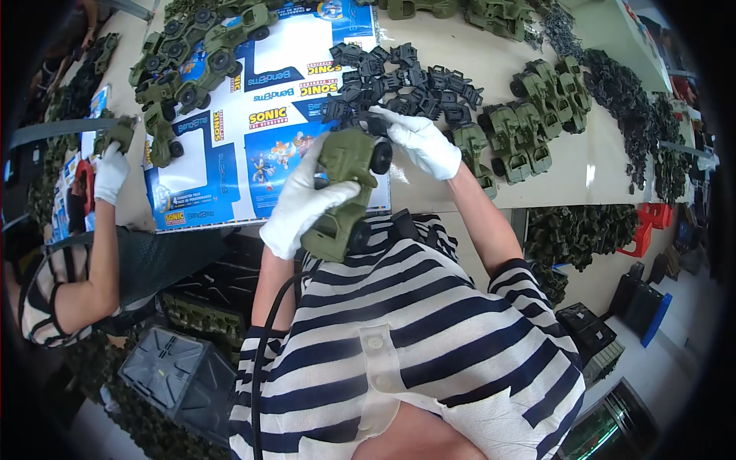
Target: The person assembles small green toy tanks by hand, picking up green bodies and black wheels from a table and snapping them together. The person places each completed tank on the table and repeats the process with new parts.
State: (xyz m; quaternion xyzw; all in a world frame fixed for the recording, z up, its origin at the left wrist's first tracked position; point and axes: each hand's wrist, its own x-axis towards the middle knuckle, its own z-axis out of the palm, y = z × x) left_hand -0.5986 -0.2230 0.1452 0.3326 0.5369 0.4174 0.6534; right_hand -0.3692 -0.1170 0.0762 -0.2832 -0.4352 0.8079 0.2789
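My left hand (299,201), in a white glove, is wrapped round an olive-green toy military vehicle (345,165). The vehicle has black wheels and is tilted over the table's near edge, in front of my body. My right hand (425,144), also gloved in white, is beside the vehicle's far end. Its fingers are closed on a small black plastic part (376,123), which they partly cover. Just beyond lies a heap of similar black plastic parts (406,80) on the table. Whether the held part touches the vehicle, I cannot tell.
Green toy vehicles stand in rows to the right (521,130) and pile up at the far left (192,61). Printed blue-and-white sheets (261,203) cover part of the table. Dark small parts (629,115) heap at the right. At left, a co-worker's gloved hand (113,172) holds a green piece.
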